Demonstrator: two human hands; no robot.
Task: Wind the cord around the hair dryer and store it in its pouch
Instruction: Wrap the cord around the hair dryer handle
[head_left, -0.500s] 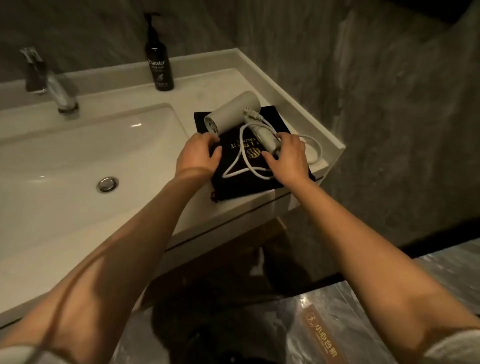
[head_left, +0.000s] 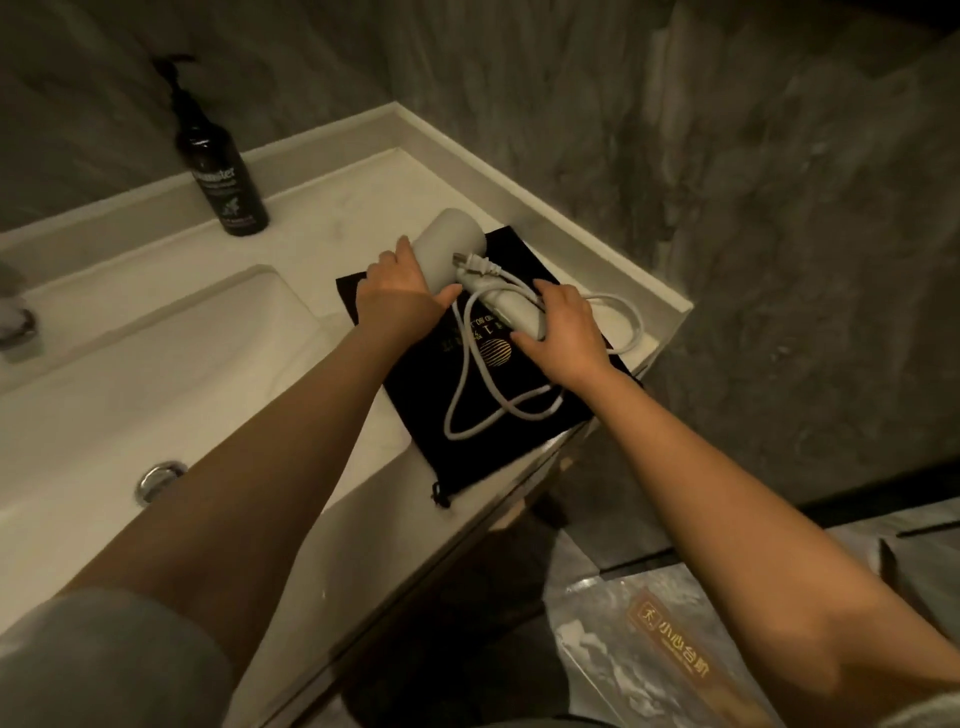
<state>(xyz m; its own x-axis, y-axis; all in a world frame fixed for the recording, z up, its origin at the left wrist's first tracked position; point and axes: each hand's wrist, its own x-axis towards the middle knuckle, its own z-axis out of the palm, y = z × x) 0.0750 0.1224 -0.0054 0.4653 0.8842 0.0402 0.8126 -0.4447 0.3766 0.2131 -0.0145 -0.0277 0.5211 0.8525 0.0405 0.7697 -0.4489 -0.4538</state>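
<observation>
A white hair dryer (head_left: 451, 248) lies on a flat black drawstring pouch (head_left: 498, 415) with gold print, at the right end of the white counter. My left hand (head_left: 402, 288) grips the dryer's barrel end. My right hand (head_left: 563, 332) is closed around its handle. The white cord (head_left: 470, 410) trails in loose loops across the pouch and out past the right hand, and its plug (head_left: 475, 266) rests on the dryer beside the barrel.
A dark pump bottle (head_left: 221, 176) stands at the back of the counter (head_left: 332, 218). The sink basin (head_left: 130, 374) with its drain (head_left: 158, 480) lies to the left, a tap (head_left: 15, 317) at the far left. Grey stone walls close in behind and right.
My left hand has moved from the pouch up onto the dryer's barrel. The view has come closer and shifted right. The right hand stays on the handle.
</observation>
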